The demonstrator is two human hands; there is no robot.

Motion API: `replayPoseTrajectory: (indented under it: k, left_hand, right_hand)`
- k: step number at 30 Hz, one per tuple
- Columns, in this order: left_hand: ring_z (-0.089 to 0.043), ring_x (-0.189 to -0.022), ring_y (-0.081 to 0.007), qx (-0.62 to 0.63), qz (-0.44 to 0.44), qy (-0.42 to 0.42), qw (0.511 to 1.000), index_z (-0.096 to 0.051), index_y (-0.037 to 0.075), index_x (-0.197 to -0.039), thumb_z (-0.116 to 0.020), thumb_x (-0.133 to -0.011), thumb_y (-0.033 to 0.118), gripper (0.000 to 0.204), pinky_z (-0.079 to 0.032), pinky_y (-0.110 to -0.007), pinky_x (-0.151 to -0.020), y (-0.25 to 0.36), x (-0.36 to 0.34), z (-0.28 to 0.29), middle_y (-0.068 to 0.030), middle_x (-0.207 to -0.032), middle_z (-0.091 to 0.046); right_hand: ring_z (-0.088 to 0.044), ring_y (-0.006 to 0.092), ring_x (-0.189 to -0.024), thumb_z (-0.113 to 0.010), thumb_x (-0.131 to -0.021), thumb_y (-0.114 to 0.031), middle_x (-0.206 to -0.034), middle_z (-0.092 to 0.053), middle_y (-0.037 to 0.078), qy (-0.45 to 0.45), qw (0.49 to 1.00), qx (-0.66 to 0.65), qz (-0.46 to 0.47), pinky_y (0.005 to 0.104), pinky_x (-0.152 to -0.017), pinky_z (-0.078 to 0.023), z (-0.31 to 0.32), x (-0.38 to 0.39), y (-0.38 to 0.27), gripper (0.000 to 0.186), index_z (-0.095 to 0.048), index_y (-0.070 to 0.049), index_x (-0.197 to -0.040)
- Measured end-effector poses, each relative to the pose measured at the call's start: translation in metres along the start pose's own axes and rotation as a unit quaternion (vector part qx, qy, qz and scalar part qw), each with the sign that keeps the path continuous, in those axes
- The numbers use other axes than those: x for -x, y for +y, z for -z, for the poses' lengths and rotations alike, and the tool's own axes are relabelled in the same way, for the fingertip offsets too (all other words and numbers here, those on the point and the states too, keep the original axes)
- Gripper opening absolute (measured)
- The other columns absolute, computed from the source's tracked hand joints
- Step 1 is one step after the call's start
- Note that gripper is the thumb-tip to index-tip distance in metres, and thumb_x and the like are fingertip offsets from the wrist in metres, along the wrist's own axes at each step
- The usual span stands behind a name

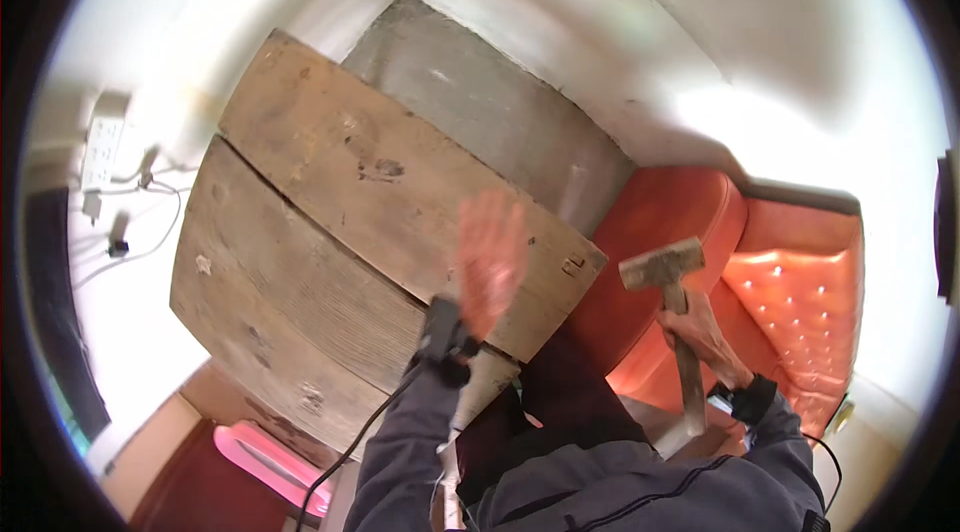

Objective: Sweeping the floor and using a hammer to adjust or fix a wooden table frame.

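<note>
My left hand (490, 262) is stretched out with its fingers extended, somewhat blurred, over two wide weathered boards. It holds nothing; I cannot tell whether the palm touches the wood. The far board (340, 147) and the near board (275, 252) lie side by side with a dark narrow gap between them. To the right, my right hand (708, 337) is wrapped around the handle of a mallet (660, 267). Its blocky, worn head points up and away, past the boards' right end, in front of the red seat.
A red tufted sofa (790, 282) stands at the right, its round-edged seat (660, 222) close to the boards. Grey floor (470, 72) shows beyond them. On the left wall hangs a power strip (103, 152) with cords. A pink-framed object (265, 462) lies lower left.
</note>
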State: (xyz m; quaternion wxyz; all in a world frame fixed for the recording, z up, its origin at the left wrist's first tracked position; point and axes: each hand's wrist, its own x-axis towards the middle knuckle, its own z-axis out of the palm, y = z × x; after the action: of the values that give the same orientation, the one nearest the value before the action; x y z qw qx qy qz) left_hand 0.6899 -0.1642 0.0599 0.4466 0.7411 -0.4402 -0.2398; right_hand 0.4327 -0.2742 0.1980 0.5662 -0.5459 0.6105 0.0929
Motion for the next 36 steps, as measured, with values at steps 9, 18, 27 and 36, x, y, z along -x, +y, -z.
replayPoseTrajectory:
  k: [9,18,27,36]
  left_hand:
    - [-0.060,-0.064,-0.0298,-0.337,-0.131,-0.350,0.864,-0.065,0.005,-0.061,-0.044,-0.089,0.046,0.054,-0.043,-0.038,-0.058,0.019,-0.064,-0.076,-0.0133,-0.059,-0.059]
    - [-0.057,-0.060,-0.0275,-0.300,-0.232,-0.227,0.897,-0.060,0.006,-0.054,-0.048,-0.089,0.040,0.050,-0.042,-0.038,-0.062,0.018,-0.026,-0.048,-0.0118,-0.056,-0.057]
    - [-0.052,-0.064,-0.0242,-0.276,-0.205,-0.203,0.917,-0.055,0.006,-0.058,-0.059,-0.084,0.032,0.037,-0.040,-0.035,-0.063,0.047,0.023,-0.012,-0.0099,-0.061,-0.053]
    - [-0.051,-0.071,-0.0225,-0.275,-0.156,-0.136,0.939,-0.054,0.005,-0.064,-0.069,-0.074,0.013,0.020,-0.043,-0.035,-0.076,0.089,0.133,0.082,-0.0073,-0.067,-0.051]
  right_hand:
    - [-0.047,0.0116,-0.038,-0.060,-0.071,-0.006,-0.052,-0.048,0.004,0.030,0.990,-0.111,-0.084,0.0258,-0.036,-0.038,0.004,0.060,0.103,0.015,-0.048,0.000,-0.076]
    - [-0.046,0.0110,-0.038,-0.056,-0.071,-0.004,-0.051,-0.046,0.003,0.011,0.974,-0.171,-0.146,0.0260,-0.036,-0.037,-0.010,0.059,0.135,0.009,-0.047,-0.002,-0.073]
    - [-0.041,0.0088,-0.037,-0.050,-0.070,-0.004,-0.049,-0.042,0.000,-0.001,0.971,-0.215,-0.109,0.0237,-0.035,-0.032,-0.016,0.047,0.146,0.007,-0.044,-0.005,-0.065]
    - [-0.044,0.0101,-0.039,-0.053,-0.075,-0.009,-0.054,-0.045,0.001,-0.066,0.973,-0.215,-0.043,0.0247,-0.035,-0.035,-0.031,0.032,0.159,0.009,-0.046,-0.004,-0.075]
